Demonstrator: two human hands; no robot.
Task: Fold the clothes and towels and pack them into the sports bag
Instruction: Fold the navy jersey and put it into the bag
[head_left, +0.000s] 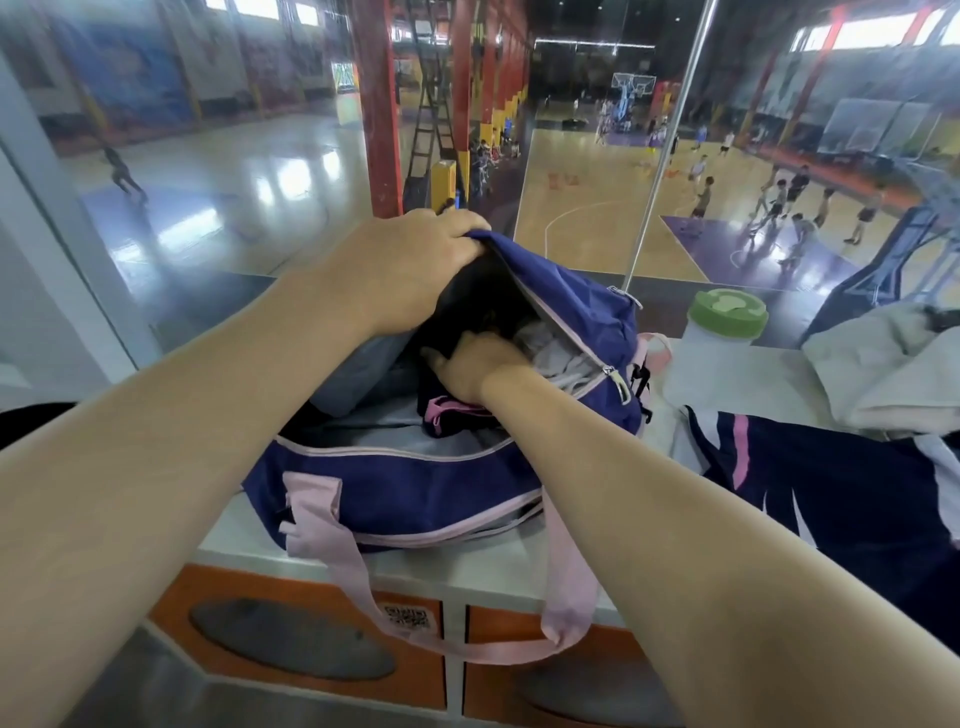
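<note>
Forearms entering from 7 and 5 o'clock, converging on centre frame. Nearest, at 6 o'clock: orange locker fronts (311, 613) below pale counter top (519, 571), QR sticker (407, 617) showing on one door. Pink strap (363, 587) hanging in a loop over counter edge and down across lockers.

Sitting on counter at centre: navy sports bag (415, 493) with pink trim, zip undone, mouth gaping upward. Grey lining showing along near lip.

Reaching into bag mouth: right hand (480, 369), palm down, fingers spread and pressing flat on dark folded garment with pink trim (447, 410) lying inside. Fingers not curling round anything visible, so reading as flat pressing contact. Light grey cloth (550, 353) lying inside bag just beside that hand, toward 3 o'clock.

Gripping far upper flap of bag at 12 o'clock: left hand (415, 265), fingers curling over fabric edge and lifting it, holding opening wide.

Lying on counter at 3 to 4 o'clock, just beside bag: navy garment with pink and white stripes (831, 499), spread loosely. Beyond it at 3 o'clock: pale grey garment (883, 374), heaped, unfolded. Between bag and that heap: translucent bottle with green lid (722, 332), standing upright.

Farthest, from 10 to 2 o'clock, behind glass pane: indoor basketball court (597, 208) with small figures, red pillars (379, 104).
</note>
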